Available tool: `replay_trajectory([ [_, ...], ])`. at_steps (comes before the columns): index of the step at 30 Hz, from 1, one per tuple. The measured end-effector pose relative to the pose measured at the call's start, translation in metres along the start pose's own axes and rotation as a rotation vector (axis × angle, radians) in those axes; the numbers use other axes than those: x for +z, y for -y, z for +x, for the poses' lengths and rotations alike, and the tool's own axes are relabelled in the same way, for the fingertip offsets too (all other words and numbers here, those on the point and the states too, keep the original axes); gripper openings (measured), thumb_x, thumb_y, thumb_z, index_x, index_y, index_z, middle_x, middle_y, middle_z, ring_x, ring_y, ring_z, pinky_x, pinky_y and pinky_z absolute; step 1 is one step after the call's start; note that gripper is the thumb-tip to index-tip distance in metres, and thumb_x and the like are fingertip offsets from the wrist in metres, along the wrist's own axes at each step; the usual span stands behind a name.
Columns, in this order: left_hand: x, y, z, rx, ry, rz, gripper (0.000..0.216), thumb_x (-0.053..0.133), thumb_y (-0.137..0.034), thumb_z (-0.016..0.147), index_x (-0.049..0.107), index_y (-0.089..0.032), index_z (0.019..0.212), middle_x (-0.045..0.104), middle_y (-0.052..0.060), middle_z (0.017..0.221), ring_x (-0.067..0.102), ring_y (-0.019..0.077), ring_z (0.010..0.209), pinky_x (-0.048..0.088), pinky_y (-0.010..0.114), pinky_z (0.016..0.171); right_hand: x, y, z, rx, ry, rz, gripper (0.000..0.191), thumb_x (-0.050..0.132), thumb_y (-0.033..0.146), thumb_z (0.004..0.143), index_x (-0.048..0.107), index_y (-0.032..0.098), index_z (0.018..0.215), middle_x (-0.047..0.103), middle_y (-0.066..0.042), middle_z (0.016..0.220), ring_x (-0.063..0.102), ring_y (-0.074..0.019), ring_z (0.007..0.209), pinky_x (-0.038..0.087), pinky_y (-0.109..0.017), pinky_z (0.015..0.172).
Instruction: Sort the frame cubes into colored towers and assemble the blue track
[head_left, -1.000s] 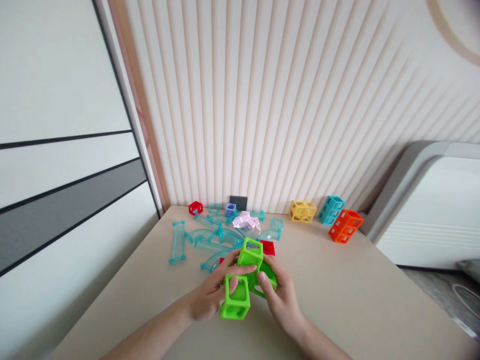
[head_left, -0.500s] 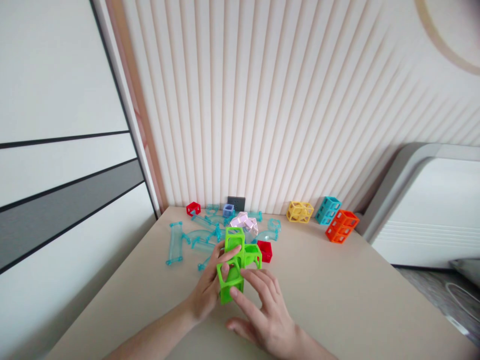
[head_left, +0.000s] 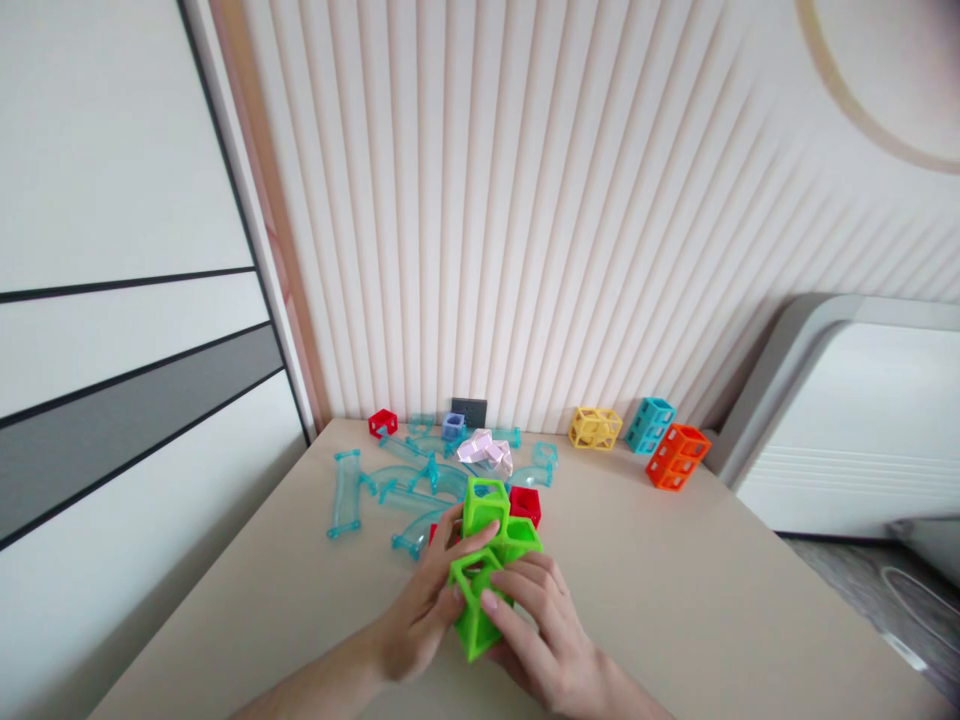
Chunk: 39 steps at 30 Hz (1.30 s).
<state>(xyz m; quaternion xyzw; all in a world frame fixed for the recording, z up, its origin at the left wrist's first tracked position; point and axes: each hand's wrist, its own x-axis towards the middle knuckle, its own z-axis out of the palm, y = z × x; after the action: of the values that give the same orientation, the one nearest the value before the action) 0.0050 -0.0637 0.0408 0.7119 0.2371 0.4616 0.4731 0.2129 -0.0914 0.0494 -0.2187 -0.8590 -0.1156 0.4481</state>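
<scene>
Several bright green open-frame toy cubes [head_left: 486,508] are joined into one cluster above the near part of the table. My left hand [head_left: 424,600] is closed round its left side, with a finger laid across the middle. From the right, my right hand [head_left: 544,630] grips the nearest cube, its fingers on the upper face and the thumb hidden below. Just behind the cluster sits a red cube [head_left: 525,505]. A bit of another red piece [head_left: 434,533] shows beside my left fingers.
Translucent blue track pieces [head_left: 346,495] lie scattered left and behind. A crumpled shiny pinkish wrapper [head_left: 486,452], a purple cube [head_left: 453,426] and a red cube [head_left: 382,423] lie farther back. Yellow [head_left: 595,428], blue [head_left: 650,425] and orange [head_left: 677,457] cube blocks stand at right. A ribbed wall rises behind.
The green cluster has come lower and slightly right, and has turned. My right hand has closed onto the near cube. A red piece now shows by my left fingers.
</scene>
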Motion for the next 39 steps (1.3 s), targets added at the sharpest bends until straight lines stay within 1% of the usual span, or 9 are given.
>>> replay_trajectory([
  [4, -0.005, 0.004, 0.003, 0.028, 0.032, -0.029, 0.063, 0.045, -0.062, 0.095, 0.051, -0.028, 0.147, 0.033, 0.01, 0.16, 0.042, 0.0359, 0.139, 0.039, 0.049, 0.114, 0.013, -0.007, -0.016, 0.321, -0.328, 0.139, 0.055, 0.065, 0.028, 0.093, 0.048, 0.026, 0.145, 0.062, -0.013, 0.115, 0.062, -0.0267, 0.106, 0.057, -0.042, 0.086],
  [8, -0.005, 0.011, 0.007, -0.038, -0.07, 0.039, 0.046, 0.049, -0.046, 0.1, 0.057, -0.029, 0.141, 0.04, 0.01, 0.153, 0.049, 0.0298, 0.132, 0.051, 0.039, 0.103, 0.016, -0.017, -0.011, 0.68, -0.629, 0.353, 0.044, 0.063, 0.033, 0.095, 0.054, 0.03, 0.138, 0.061, -0.011, 0.124, 0.062, -0.0262, 0.113, 0.056, -0.042, 0.091],
  [11, -0.003, 0.013, 0.008, -0.076, -0.12, 0.104, 0.038, 0.048, -0.039, 0.101, 0.063, -0.031, 0.135, 0.046, 0.01, 0.146, 0.05, 0.0269, 0.13, 0.054, 0.033, 0.098, 0.015, -0.024, -0.001, 0.874, -0.692, 0.51, 0.038, 0.062, 0.036, 0.096, 0.055, 0.03, 0.133, 0.065, -0.009, 0.124, 0.065, -0.0251, 0.112, 0.057, -0.041, 0.088],
  [14, -0.001, 0.012, 0.007, -0.099, -0.113, 0.092, 0.036, 0.047, -0.038, 0.102, 0.065, -0.031, 0.132, 0.046, 0.009, 0.146, 0.049, 0.0265, 0.131, 0.055, 0.032, 0.097, 0.017, -0.027, 0.002, 1.017, -0.682, 0.606, 0.036, 0.059, 0.042, 0.097, 0.056, 0.028, 0.131, 0.065, -0.01, 0.127, 0.065, -0.0253, 0.112, 0.058, -0.041, 0.086],
  [19, 0.001, 0.008, 0.006, -0.141, -0.089, 0.042, 0.037, 0.047, -0.041, 0.101, 0.065, -0.031, 0.132, 0.045, 0.01, 0.145, 0.046, 0.0284, 0.134, 0.054, 0.035, 0.1, 0.021, -0.025, -0.001, 1.052, -0.614, 0.705, 0.043, 0.058, 0.046, 0.098, 0.051, 0.028, 0.137, 0.067, -0.011, 0.126, 0.069, -0.0243, 0.106, 0.06, -0.039, 0.084],
  [26, -0.002, 0.009, 0.009, -0.196, -0.108, -0.017, 0.038, 0.049, -0.046, 0.1, 0.066, -0.03, 0.129, 0.045, 0.008, 0.146, 0.045, 0.0275, 0.135, 0.045, 0.039, 0.111, 0.026, -0.025, -0.008, 1.012, -0.531, 0.682, 0.052, 0.046, 0.053, 0.102, 0.045, 0.029, 0.147, 0.068, -0.011, 0.129, 0.068, -0.0238, 0.11, 0.058, -0.038, 0.086],
  [29, -0.001, 0.011, 0.009, -0.202, -0.068, -0.086, 0.038, 0.05, -0.047, 0.099, 0.065, -0.031, 0.13, 0.046, 0.009, 0.145, 0.048, 0.0277, 0.132, 0.051, 0.038, 0.103, 0.029, -0.025, -0.011, 1.01, -0.535, 0.684, 0.049, 0.045, 0.052, 0.102, 0.046, 0.031, 0.146, 0.068, -0.009, 0.129, 0.067, -0.0228, 0.112, 0.057, -0.038, 0.089],
  [32, 0.0, 0.011, 0.009, -0.21, -0.067, -0.111, 0.039, 0.052, -0.048, 0.098, 0.067, -0.03, 0.129, 0.049, 0.009, 0.143, 0.05, 0.0279, 0.13, 0.053, 0.037, 0.1, 0.03, -0.024, -0.011, 1.013, -0.537, 0.695, 0.044, 0.049, 0.05, 0.101, 0.05, 0.03, 0.14, 0.068, -0.008, 0.127, 0.067, -0.0224, 0.112, 0.057, -0.037, 0.089],
  [39, -0.007, 0.012, 0.008, -0.333, -0.138, -0.133, 0.045, 0.055, -0.052, 0.096, 0.062, -0.031, 0.135, 0.049, 0.007, 0.146, 0.061, 0.0237, 0.114, 0.053, 0.038, 0.099, 0.024, -0.026, 0.0, 0.986, -0.563, 0.748, 0.026, 0.068, 0.041, 0.092, 0.058, 0.029, 0.113, 0.072, -0.003, 0.105, 0.069, -0.0197, 0.092, 0.057, -0.03, 0.076],
])
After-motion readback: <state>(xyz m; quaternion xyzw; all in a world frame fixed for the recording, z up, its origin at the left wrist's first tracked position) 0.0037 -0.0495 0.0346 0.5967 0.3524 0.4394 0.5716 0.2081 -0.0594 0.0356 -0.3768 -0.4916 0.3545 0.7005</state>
